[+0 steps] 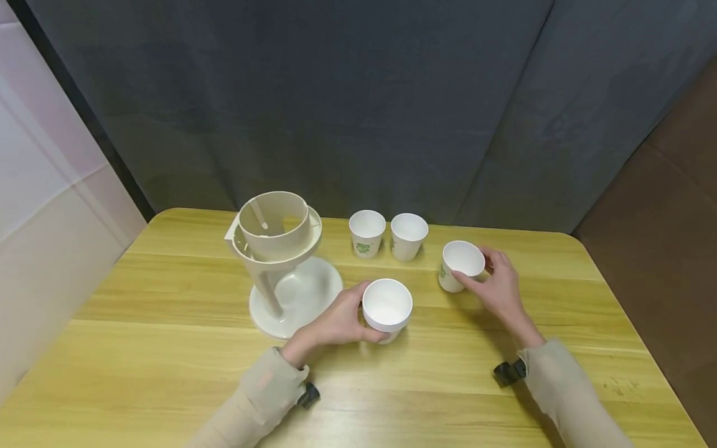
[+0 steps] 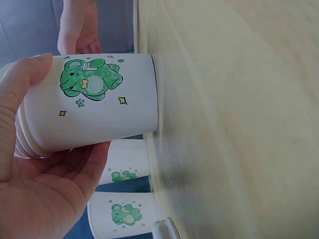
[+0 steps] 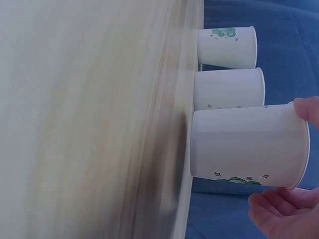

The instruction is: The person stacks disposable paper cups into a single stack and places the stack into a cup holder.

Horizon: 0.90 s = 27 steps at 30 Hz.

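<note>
At the left of the tabletop [image 1: 168,361] stands a cream plastic stand [image 1: 280,258]; its wide round base probably keeps the raised ring and open cylinder from tipping.

Just right of it, the left hand [image 1: 344,317] grasps a stack of paper cups [image 1: 386,308], fingers and thumb curled round the upper part. Several rims show close together in the left wrist view, so the cups are nested; a grip near those rims likely keeps them together. The stack is upright, its bottom apparently on the tabletop, which would carry the weight.

Behind, near the dark cloth [image 1: 358,106], the back left cup [image 1: 366,233] and the back right cup [image 1: 409,238] stand side by side, mouths up, untouched.

Farthest right, the right hand [image 1: 498,283] grasps a single cup [image 1: 460,255] near its rim, thumb on the near side and fingers round the other. Holding it so high leaves the base free to sit flat on the tabletop, apart from the other cups, and a light pinch would spare the thin paper.
</note>
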### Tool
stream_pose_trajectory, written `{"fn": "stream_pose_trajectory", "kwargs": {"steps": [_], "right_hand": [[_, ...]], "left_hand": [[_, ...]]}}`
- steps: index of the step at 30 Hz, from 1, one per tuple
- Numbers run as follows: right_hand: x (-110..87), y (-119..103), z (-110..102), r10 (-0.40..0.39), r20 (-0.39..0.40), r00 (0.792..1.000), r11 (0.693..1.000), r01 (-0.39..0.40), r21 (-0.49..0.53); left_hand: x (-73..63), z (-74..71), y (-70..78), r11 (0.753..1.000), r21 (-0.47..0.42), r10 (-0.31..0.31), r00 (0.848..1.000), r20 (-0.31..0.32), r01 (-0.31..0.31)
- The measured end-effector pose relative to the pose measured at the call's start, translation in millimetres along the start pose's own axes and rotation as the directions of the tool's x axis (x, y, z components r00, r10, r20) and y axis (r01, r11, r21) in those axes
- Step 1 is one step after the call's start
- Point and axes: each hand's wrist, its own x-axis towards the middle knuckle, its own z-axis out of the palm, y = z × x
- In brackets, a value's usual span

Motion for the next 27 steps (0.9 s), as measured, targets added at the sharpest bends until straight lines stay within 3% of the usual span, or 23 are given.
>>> {"fn": "stream_pose_trajectory", "kwargs": {"steps": [19,27], "right_hand": [[-21.9,-13.3,-2.4,-0.042,0.044,0.998,0.998,0.041,0.038],[-32.8,-19.2,0.2,-0.062,0.061,0.996,0.998,0.060,0.037]], "left_hand": [[0.3,0.6,-0.2,1.000,-0.007,-0.017,1.000,0.001,0.017],[-0.8,-0.2,1.3,1.000,-0.006,0.009,1.000,-0.002,-0.009]]}}
